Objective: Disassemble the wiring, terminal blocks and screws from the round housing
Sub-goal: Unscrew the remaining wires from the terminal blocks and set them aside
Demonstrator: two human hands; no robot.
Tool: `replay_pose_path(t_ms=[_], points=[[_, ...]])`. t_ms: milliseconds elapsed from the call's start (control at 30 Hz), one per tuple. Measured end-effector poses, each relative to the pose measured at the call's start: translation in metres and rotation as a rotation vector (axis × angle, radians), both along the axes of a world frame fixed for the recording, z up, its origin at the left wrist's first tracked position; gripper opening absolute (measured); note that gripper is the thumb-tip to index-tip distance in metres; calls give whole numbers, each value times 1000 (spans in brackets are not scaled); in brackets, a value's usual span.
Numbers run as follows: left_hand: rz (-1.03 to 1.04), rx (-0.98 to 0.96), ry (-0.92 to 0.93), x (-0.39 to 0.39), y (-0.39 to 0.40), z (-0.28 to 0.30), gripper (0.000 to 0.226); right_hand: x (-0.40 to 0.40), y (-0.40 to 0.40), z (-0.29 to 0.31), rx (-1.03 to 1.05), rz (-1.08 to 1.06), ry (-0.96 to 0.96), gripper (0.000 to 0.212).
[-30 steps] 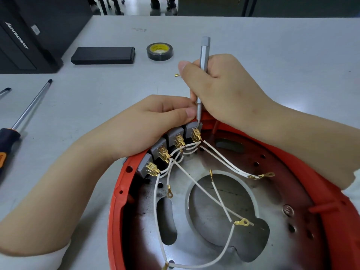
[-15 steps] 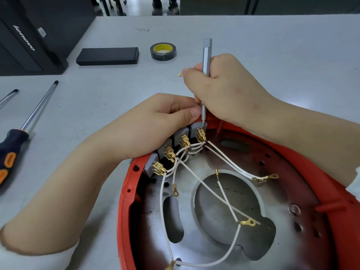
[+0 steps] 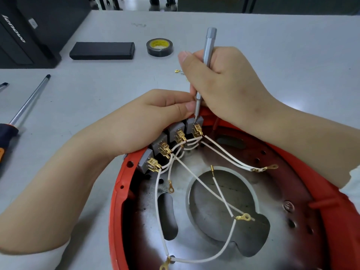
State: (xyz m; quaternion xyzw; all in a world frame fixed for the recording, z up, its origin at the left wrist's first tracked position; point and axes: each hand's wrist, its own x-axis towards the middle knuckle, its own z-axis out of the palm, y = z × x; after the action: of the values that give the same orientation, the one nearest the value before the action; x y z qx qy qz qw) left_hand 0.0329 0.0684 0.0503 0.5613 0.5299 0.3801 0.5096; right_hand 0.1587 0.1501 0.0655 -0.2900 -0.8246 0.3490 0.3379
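A round red housing (image 3: pixel 116 201) with a metal floor lies in front of me. Several grey terminal blocks (image 3: pixel 176 131) with brass connectors line its upper-left rim. White wires (image 3: pixel 224 154) with brass ring lugs run from them across the floor. My right hand (image 3: pixel 224 84) grips a slim grey screwdriver (image 3: pixel 208 49) upright, its tip on the rightmost block. My left hand (image 3: pixel 148 121) rests on the rim behind the blocks, its fingers curled, thumb tip against the screwdriver shaft.
On the grey table behind lie a black tape roll (image 3: pixel 159 47), a flat black box (image 3: pixel 102 50) and a small loose brass terminal (image 3: pixel 177 71). A long screwdriver (image 3: pixel 25 102) with a black-orange handle lies at left. A black computer case (image 3: pixel 25 34) stands far left.
The view has shifted slightly; both hands and the screwdriver stay on the rightmost block, with no clear movement of the wires or blocks.
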Motion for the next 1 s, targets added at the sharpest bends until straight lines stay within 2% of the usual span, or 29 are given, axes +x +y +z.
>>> replay_pose_path(t_ms=[700, 1000], points=[[0, 14, 32, -3, 1, -1, 30, -3, -1, 2, -43, 0, -31, 47], [5, 21, 37, -2, 0, -1, 26, -6, -5, 7, -52, 2, -55, 38]])
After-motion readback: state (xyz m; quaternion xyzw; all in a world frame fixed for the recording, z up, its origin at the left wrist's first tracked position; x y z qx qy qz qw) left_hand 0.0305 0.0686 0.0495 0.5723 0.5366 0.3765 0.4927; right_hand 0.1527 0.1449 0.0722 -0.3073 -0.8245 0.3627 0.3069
